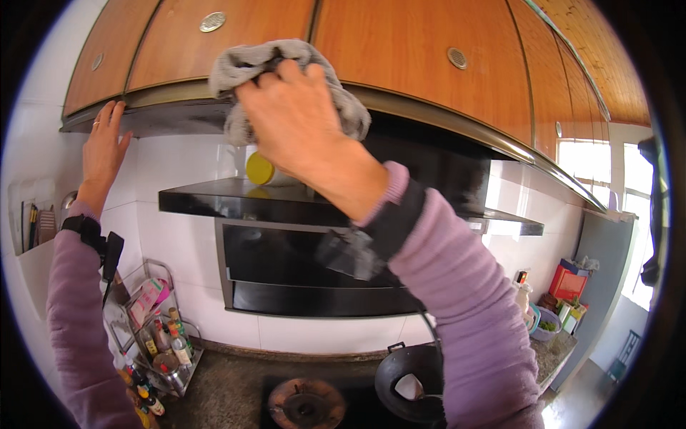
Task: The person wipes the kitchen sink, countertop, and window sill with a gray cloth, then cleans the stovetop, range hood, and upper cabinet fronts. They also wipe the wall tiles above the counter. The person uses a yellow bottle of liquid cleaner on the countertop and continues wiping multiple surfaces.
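Note:
My right hand (300, 118) grips a bunched grey cloth (246, 64) against the lower part of the wood-veneer wall cabinet doors (177, 48). The cloth covers a stretch of the metal trim (166, 95) along the cabinets' bottom edge. To the left, my left hand (106, 142) is raised with its fingers apart, fingertips at that bottom edge near the corner. It holds nothing, and a ring is on one finger. Below the cloth, a yellow round lid (260, 168) shows on the black range hood's shelf (230, 199), partly hidden by my right hand.
Beneath the hood (289, 257) are a gas burner (306, 405) and a wok (388, 370) holding a spatula (409, 386). Several bottles (179, 346) crowd a rack at the left. A basin of greens (546, 328) sits on the right counter beside the refrigerator (600, 279).

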`<move>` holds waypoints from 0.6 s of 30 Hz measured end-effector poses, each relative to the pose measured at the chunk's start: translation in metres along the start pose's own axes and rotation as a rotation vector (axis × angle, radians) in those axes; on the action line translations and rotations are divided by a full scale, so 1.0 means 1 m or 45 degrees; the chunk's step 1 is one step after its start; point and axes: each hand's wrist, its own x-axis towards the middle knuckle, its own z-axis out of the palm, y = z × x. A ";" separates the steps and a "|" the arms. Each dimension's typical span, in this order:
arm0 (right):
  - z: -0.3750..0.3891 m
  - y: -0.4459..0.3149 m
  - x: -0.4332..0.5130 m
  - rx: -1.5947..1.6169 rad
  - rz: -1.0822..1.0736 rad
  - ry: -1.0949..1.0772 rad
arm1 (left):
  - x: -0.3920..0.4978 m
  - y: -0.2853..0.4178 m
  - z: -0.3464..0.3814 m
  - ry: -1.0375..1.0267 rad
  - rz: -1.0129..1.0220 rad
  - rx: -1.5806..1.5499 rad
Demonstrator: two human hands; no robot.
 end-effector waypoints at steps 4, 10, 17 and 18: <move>-0.023 0.037 -0.033 0.046 -0.011 0.094 | 0.001 -0.010 0.012 0.004 0.019 0.085; -0.031 0.059 -0.045 0.155 0.012 -0.054 | 0.003 -0.019 0.012 -0.111 -0.027 0.184; -0.054 0.085 -0.058 0.303 0.095 -0.015 | 0.003 -0.025 0.014 -0.133 -0.004 0.237; -0.054 0.086 -0.059 0.248 0.093 -0.067 | 0.003 -0.025 0.015 -0.112 -0.002 0.234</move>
